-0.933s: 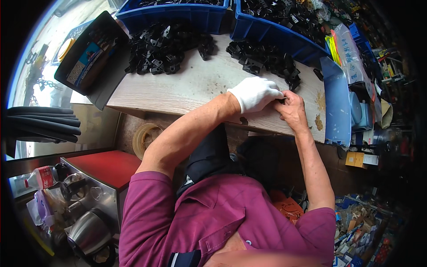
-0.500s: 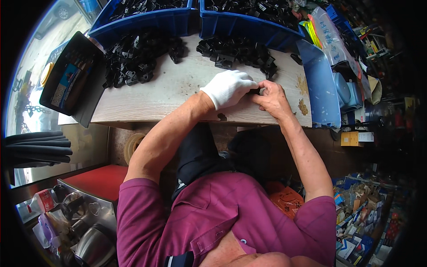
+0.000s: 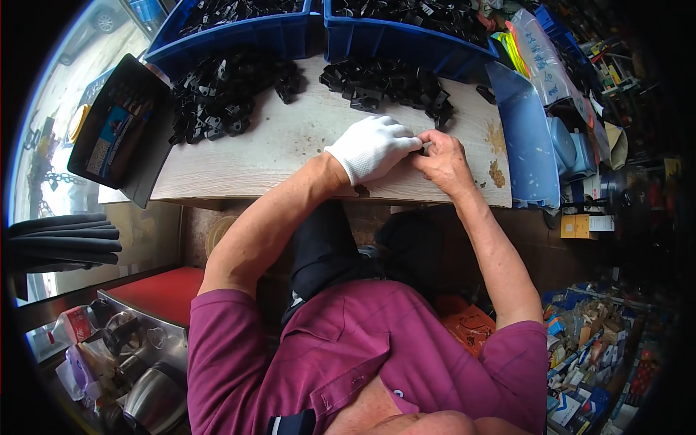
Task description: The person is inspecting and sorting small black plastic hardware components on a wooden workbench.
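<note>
I have the left hand [image 3: 373,148], in a white knitted glove, with its fingers drawn together and their tips meeting those of the bare right hand [image 3: 446,165]. My right hand is pinching a small dark part [image 3: 423,150] between thumb and forefinger; most of it is hidden by the fingers, so I can't make out its shape, nor whether the gloved fingertips grip it too. The part is between the two hands, over the front of the pale wood-grain counter [image 3: 283,163], right of its middle.

Just beyond my hands lies a heap of black parts [image 3: 384,85], and farther left a larger pile of similar black pieces [image 3: 217,101]. One loose black piece [image 3: 486,94] sits apart, toward the right end. Behind the heaps I see two blue bins, the left bin [image 3: 239,36] and the right bin [image 3: 413,45], both filled with black pieces. At the right edge stands a light-blue plastic panel [image 3: 528,138]; at the left, a dark screen [image 3: 116,130] leans in its cover.

Lower left, I see a red-topped cabinet [image 3: 163,293] and, near it, a metal kettle [image 3: 156,399].
</note>
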Motion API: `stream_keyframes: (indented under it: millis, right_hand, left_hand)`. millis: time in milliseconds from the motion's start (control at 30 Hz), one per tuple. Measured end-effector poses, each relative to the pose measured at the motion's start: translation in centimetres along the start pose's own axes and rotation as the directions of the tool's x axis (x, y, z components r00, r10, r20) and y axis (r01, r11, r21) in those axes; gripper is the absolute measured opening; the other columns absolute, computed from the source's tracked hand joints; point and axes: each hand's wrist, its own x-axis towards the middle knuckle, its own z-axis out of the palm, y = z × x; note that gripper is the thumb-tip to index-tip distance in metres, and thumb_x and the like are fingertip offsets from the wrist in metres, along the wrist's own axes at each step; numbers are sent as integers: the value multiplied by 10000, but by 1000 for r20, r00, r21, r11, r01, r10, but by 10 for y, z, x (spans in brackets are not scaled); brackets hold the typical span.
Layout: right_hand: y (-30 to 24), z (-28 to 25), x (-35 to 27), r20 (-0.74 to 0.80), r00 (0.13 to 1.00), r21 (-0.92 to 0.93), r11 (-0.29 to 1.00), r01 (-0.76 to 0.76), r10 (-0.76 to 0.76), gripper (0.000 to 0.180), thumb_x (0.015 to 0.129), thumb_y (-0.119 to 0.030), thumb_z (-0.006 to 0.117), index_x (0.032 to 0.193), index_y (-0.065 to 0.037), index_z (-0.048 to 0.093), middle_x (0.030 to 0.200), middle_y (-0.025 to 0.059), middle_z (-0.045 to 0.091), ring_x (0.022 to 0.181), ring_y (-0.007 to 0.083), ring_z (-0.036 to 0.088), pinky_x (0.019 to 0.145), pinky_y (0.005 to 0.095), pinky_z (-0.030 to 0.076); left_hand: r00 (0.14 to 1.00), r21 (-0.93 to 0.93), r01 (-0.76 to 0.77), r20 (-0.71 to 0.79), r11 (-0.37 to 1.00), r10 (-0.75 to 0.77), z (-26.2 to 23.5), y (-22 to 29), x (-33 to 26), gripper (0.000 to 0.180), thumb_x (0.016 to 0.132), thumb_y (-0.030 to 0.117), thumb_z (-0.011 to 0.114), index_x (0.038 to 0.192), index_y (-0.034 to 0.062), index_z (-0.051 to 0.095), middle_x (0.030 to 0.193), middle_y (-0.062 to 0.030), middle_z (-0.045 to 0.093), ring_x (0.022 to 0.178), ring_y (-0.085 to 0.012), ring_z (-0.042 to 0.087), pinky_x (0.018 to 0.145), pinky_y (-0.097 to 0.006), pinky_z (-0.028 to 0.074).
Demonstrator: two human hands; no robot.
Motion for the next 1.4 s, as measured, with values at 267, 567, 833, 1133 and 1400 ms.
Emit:
stream_keyframes:
  millis: [267, 567, 833, 1133, 1400]
  right_hand:
    - [-9, 0, 0, 40, 999, 15, 1000, -5, 4, 213, 828, -34, 708, 1036, -15, 665, 581, -51, 492, 484, 52, 443, 453, 245, 386]
    - [0, -2, -6, -29, 993, 312, 945, -102, 116, 296, 841, -169, 818, 1035, -22, 649, 610, -71, 503, 516, 30, 438, 460, 218, 421]
    - [6, -17, -8, -78, 959, 670, 727, -151, 272, 360, 862, -214, 816, 1076, -37, 587, 608, -26, 515, 425, 59, 441, 507, 308, 579]
    - [43, -85, 19, -512, 660, 747, 665, 25, 550, 280, 891, -235, 785, 1044, -47, 646, 752, 61, 615, 414, 115, 473, 504, 381, 626]
    - [17, -51, 22, -173, 821, 681, 668, -298, 543, 374, 848, -315, 855, 1008, -49, 646, 597, -10, 423, 383, 126, 421, 461, 365, 563]
  left_hand:
    - [998, 94, -17, -54, 995, 22, 1, 3, -4, 382, 820, 131, 698, 1197, 79, 727, 1072, -73, 730, 1039, -280, 681, 921, -396, 546]
    - [808, 398, 554, -467, 732, -359, -64, -24, -43, 248, 837, 127, 708, 1085, 130, 707, 911, -85, 699, 847, -309, 651, 716, -421, 542]
    - [727, 558, 681, -431, 475, -535, -68, -50, -75, 338, 826, 352, 781, 1096, 151, 740, 919, -87, 722, 852, -307, 691, 694, -421, 583]
    - [692, 438, 721, -475, 536, -543, -66, -52, -77, 163, 878, 255, 737, 981, 131, 713, 971, -79, 708, 856, -312, 687, 707, -423, 574]
    - [843, 458, 534, -348, 711, -410, -71, -37, -85, 198, 865, 111, 693, 1058, 78, 666, 1051, -94, 692, 908, -331, 669, 783, -417, 569]
